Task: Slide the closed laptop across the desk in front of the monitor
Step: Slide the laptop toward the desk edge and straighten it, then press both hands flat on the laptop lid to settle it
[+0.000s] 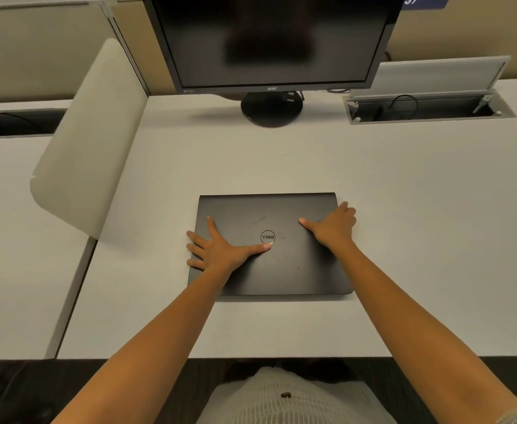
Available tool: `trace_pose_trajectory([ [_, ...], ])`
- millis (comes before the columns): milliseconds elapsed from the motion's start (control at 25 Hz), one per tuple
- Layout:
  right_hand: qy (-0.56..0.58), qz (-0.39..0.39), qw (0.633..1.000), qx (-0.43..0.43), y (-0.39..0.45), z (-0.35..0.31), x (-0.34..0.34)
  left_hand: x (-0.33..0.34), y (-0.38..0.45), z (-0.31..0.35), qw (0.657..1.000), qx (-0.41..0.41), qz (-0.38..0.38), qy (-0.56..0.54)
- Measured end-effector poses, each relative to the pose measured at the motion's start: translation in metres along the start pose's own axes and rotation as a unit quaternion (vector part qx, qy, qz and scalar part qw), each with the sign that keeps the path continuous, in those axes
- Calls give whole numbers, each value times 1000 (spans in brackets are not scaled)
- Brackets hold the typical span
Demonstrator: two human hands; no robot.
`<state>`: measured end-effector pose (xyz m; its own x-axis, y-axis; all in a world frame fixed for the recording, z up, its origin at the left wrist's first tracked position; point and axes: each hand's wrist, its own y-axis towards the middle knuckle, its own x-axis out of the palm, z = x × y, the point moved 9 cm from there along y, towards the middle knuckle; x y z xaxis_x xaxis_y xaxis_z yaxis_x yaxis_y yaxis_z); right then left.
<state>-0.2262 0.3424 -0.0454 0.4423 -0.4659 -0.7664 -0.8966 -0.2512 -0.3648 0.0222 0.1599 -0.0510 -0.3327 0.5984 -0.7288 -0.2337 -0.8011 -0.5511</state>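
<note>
— While both arms reach forward, where does the closed laptop (284, 255) lie?
— Flat on the desk (404, 209), well short of the monitor (269, 41).
— Left hand (220, 247)?
— Spread flat, pressing the lid's left side, outer fingers overhanging the edge.
— Right hand (333, 224)?
— Curled over the right edge, thumb on the lid.

The closed laptop (281, 258) lies flat on the desk (419, 224), in front of the monitor (269, 41) and well apart from its stand (271, 110). The left hand (220, 249) rests on the lid's left part, fingers over the left edge; the right hand (333, 224) sits at the right edge. A cable box (428, 108) (lid raised) is set in the desk right of the stand. A divider panel (88, 142) stands left of the laptop.
</note>
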Motion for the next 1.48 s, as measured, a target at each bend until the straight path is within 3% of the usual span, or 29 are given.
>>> trace_pose_trajectory([
  [160,-45,42,996,65,-25,25,10,-1,-3,-4,999,-5,40,19],
  [840,-91,55,994,17,-29,27,0,4,-17,-2,998,-35,25,49],
  [1480,-62,79,995,27,-39,46,-9,14,-22,-2,997,-28,25,74],
])
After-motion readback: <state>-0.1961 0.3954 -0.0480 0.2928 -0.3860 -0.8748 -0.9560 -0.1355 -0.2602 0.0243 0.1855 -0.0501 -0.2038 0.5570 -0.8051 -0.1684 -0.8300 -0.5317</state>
